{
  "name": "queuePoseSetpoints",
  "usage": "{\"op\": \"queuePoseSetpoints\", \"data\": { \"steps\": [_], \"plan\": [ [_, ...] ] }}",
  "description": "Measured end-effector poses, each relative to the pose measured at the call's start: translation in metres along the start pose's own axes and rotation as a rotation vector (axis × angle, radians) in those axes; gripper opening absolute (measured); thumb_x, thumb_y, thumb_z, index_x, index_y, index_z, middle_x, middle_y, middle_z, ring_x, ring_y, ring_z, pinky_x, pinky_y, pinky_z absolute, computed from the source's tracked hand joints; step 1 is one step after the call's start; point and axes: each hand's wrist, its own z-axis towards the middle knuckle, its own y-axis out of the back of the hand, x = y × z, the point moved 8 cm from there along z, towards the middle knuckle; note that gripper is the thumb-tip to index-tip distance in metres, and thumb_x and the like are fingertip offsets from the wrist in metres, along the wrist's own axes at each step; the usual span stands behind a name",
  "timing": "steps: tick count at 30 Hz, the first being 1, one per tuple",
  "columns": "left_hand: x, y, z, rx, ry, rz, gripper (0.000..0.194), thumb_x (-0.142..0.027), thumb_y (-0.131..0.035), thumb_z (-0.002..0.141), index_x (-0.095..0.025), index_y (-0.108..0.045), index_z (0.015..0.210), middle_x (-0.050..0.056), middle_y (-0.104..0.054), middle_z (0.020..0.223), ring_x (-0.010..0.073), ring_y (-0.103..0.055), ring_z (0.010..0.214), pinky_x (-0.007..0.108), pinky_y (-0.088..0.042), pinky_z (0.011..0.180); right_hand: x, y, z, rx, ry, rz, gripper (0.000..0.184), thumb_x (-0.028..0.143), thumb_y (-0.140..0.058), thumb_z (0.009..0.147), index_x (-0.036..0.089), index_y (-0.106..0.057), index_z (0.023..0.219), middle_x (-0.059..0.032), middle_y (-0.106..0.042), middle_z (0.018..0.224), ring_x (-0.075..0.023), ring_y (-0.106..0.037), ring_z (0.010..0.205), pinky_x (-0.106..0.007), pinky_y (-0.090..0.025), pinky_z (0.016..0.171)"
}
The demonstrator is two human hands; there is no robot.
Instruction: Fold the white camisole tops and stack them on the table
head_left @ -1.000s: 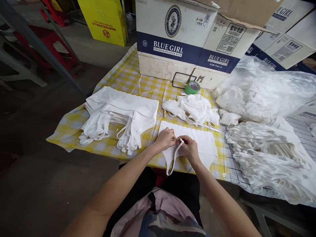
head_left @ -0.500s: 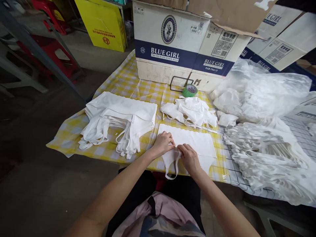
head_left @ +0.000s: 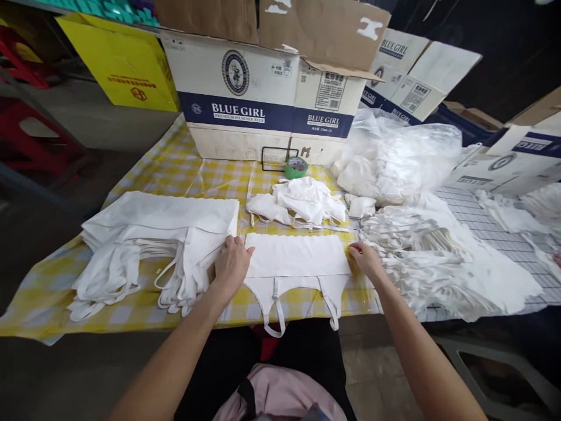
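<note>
A white camisole [head_left: 298,256] lies flat in front of me, its scalloped edge at the top and two thin straps hanging over the table edge. My left hand [head_left: 232,263] is between that camisole and a stack of white camisoles [head_left: 162,213]. Its thumb stands apart from the fingers, which touch the stack's right edge. Just off the camisole's right side is my right hand [head_left: 367,258], fingers curled together with nothing visible in them. Beyond the camisole sits a small heap of crumpled white garments [head_left: 307,202].
A yellow checked tablecloth [head_left: 175,169] covers the table. At the back stand a large beer carton [head_left: 245,137], a green tape roll [head_left: 296,168] and a black wire frame [head_left: 274,159]. To the right are a clear plastic bag [head_left: 403,158] and a big white garment pile [head_left: 429,263].
My hands have let go of the strap and moved apart, left hand to the stack, right hand to the camisole's right side. Both straps now hang down. The view has turned right.
</note>
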Motion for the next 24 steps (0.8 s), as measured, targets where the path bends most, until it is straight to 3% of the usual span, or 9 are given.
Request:
{"op": "queuePoseSetpoints", "data": {
  "steps": [3, 7, 11, 13, 17, 19, 21, 23, 24],
  "plan": [
    [-0.003, -0.006, 0.008, 0.059, 0.083, 0.003, 0.046, -0.043, -0.044, 0.084, -0.004, -0.053, 0.107, 0.021, -0.053, 0.103, 0.0289, -0.060, 0.076, 0.035, -0.045, 0.059, 0.009, -0.010, 0.014, 0.064, 0.000, -0.011, 0.017, 0.035, -0.059, 0.069, 0.018, -0.058, 0.073, -0.0013, -0.062, 0.069, -0.0151, -0.054, 0.063, -0.024, -0.034, 0.056],
    [-0.001, -0.012, 0.016, 0.165, 0.077, -0.134, 0.031, -0.039, -0.047, 0.080, -0.012, -0.062, 0.081, 0.017, -0.059, 0.096, 0.0283, -0.061, 0.079, 0.034, -0.044, 0.063, 0.022, -0.021, 0.019, 0.125, 0.008, -0.002, 0.016, 0.029, -0.065, 0.062, 0.019, -0.052, 0.061, 0.0012, -0.055, 0.060, -0.0137, -0.048, 0.059, -0.023, -0.028, 0.052],
    [0.001, -0.014, 0.020, 0.185, 0.085, -0.253, 0.014, -0.028, -0.053, 0.072, -0.018, -0.058, 0.064, 0.009, -0.062, 0.082, 0.0239, -0.060, 0.076, 0.031, -0.042, 0.065, 0.024, -0.024, 0.018, 0.154, 0.012, 0.070, 0.013, 0.018, -0.060, 0.061, 0.020, -0.047, 0.058, 0.0031, -0.048, 0.056, -0.0122, -0.042, 0.055, -0.023, -0.025, 0.050],
    [0.000, -0.015, 0.020, 0.177, 0.091, -0.340, 0.006, -0.023, -0.055, 0.068, -0.019, -0.058, 0.069, 0.006, -0.063, 0.076, 0.0225, -0.060, 0.074, 0.030, -0.042, 0.066, 0.023, -0.024, 0.016, 0.147, -0.002, 0.126, 0.010, 0.016, -0.058, 0.061, 0.020, -0.049, 0.064, 0.0035, -0.048, 0.058, -0.0122, -0.042, 0.056, -0.023, -0.026, 0.050],
    [-0.003, -0.016, 0.020, 0.176, 0.097, -0.559, 0.038, -0.025, -0.059, 0.066, -0.015, -0.056, 0.102, 0.005, -0.067, 0.080, 0.0206, -0.062, 0.071, 0.030, -0.046, 0.064, 0.024, -0.024, 0.011, 0.199, -0.020, 0.288, 0.016, 0.020, -0.061, 0.058, 0.019, -0.054, 0.073, 0.0031, -0.051, 0.060, -0.0134, -0.046, 0.056, -0.024, -0.032, 0.051],
    [-0.008, -0.016, 0.022, 0.230, 0.086, -0.741, 0.044, -0.030, -0.060, 0.068, -0.013, -0.055, 0.109, 0.006, -0.068, 0.081, 0.0195, -0.064, 0.070, 0.029, -0.048, 0.064, 0.032, -0.021, 0.009, 0.271, 0.008, 0.398, 0.016, 0.026, -0.064, 0.059, 0.017, -0.057, 0.071, 0.0013, -0.056, 0.061, -0.0154, -0.051, 0.059, -0.025, -0.038, 0.053],
    [-0.015, -0.012, 0.027, 0.342, 0.104, -1.064, 0.045, -0.032, -0.065, 0.066, -0.012, -0.059, 0.106, 0.006, -0.069, 0.081, 0.0191, -0.065, 0.071, 0.030, -0.050, 0.068, 0.044, -0.011, 0.007, 0.333, 0.057, 0.508, 0.022, 0.035, -0.064, 0.063, 0.016, -0.061, 0.074, -0.0011, -0.062, 0.068, -0.0178, -0.057, 0.066, -0.027, -0.043, 0.059],
    [-0.021, 0.004, 0.034, 0.399, 0.146, -1.385, 0.043, -0.029, -0.072, 0.059, -0.011, -0.064, 0.097, 0.007, -0.070, 0.080, 0.0187, -0.064, 0.073, 0.031, -0.051, 0.072, 0.060, 0.010, 0.005, 0.331, 0.129, 0.675, 0.030, 0.041, -0.065, 0.066, 0.016, -0.063, 0.083, -0.0025, -0.065, 0.078, -0.0191, -0.059, 0.074, -0.029, -0.046, 0.066],
    [-0.021, 0.019, 0.039, 0.366, 0.149, -1.487, 0.040, -0.027, -0.075, 0.056, -0.011, -0.066, 0.092, 0.006, -0.069, 0.079, 0.0181, -0.064, 0.073, 0.031, -0.050, 0.074, 0.068, 0.025, 0.004, 0.298, 0.175, 0.774, 0.031, 0.041, -0.065, 0.068, 0.017, -0.063, 0.087, -0.0026, -0.066, 0.082, -0.0190, -0.060, 0.078, -0.029, -0.046, 0.070]
  ]
}}
